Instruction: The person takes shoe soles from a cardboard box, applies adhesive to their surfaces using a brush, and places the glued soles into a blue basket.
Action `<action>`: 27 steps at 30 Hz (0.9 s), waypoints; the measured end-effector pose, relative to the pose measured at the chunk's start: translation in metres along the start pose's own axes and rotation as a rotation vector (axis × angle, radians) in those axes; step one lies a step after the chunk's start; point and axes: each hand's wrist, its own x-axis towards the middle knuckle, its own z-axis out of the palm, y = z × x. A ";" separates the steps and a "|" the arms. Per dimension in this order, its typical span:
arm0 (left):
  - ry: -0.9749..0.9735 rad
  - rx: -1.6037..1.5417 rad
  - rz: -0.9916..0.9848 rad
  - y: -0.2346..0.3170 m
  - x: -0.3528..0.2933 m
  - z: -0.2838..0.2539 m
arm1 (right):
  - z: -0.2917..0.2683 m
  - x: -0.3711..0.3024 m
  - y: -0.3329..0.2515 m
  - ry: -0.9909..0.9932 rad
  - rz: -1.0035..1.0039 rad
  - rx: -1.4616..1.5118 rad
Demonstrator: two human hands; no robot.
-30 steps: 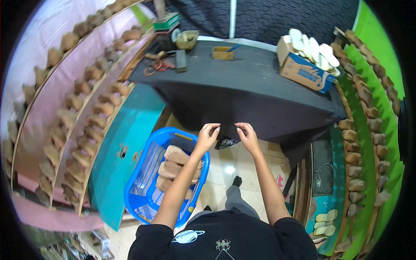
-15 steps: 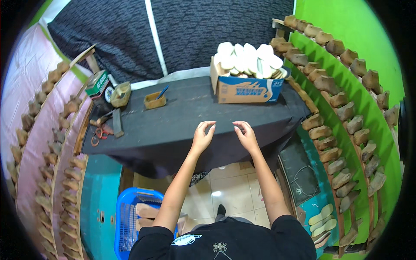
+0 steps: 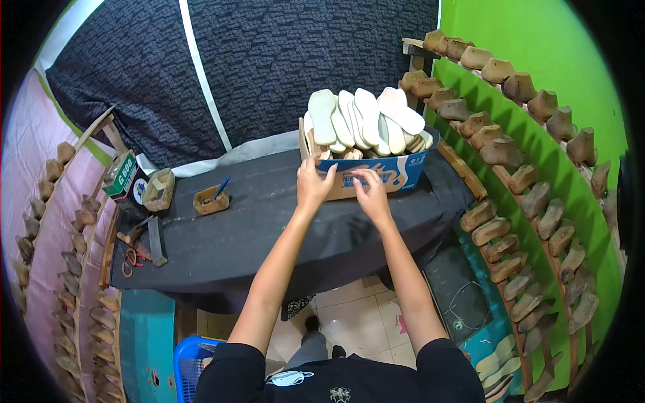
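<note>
Dark curtain: it hangs in front of you (image 3: 289, 74), behind the table.
Cloth-covered table: it spans the space before you (image 3: 269, 218), draped in black.
Wooden shoe lasts: they line the slanted racks at your right (image 3: 500, 152); more line those at your left.
Blue basket: its rim shows at the lower edge (image 3: 185, 359), left of your legs.
Cardboard box: it stands on the table, right of the middle (image 3: 411, 173), your hands at its near side.
Pale insoles: they fill the box and rise above its rim (image 3: 366, 117).
Left hand: yours is at the box's upper front edge (image 3: 314, 186), thumb apart from the fingers; you cannot tell whether they touch it.
Right hand: yours is before the front panel (image 3: 371, 198), fingers bent, a gap to the thumb; contact is unclear.
Small tray: it sits left of the box (image 3: 209, 205).
Blue pen: it leans in that tray (image 3: 221, 187).
</note>
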 end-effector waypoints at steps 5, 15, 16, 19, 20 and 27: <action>-0.010 -0.056 -0.030 -0.020 0.055 0.033 | 0.018 0.045 0.013 0.091 0.087 -0.072; -0.061 -0.059 -0.105 -0.086 0.159 0.072 | 0.082 0.092 0.008 0.039 0.129 -0.694; -0.062 -0.060 -0.101 -0.089 0.166 0.074 | 0.084 0.093 0.008 0.041 0.156 -0.739; -0.129 -0.041 -0.139 -0.099 0.186 0.081 | 0.092 0.096 0.013 0.041 0.198 -0.731; -0.158 -0.029 -0.157 -0.103 0.192 0.082 | 0.095 0.096 0.013 0.026 0.220 -0.707; -0.366 -0.194 -0.326 -0.117 0.234 0.107 | 0.097 0.091 0.009 0.077 0.243 -0.643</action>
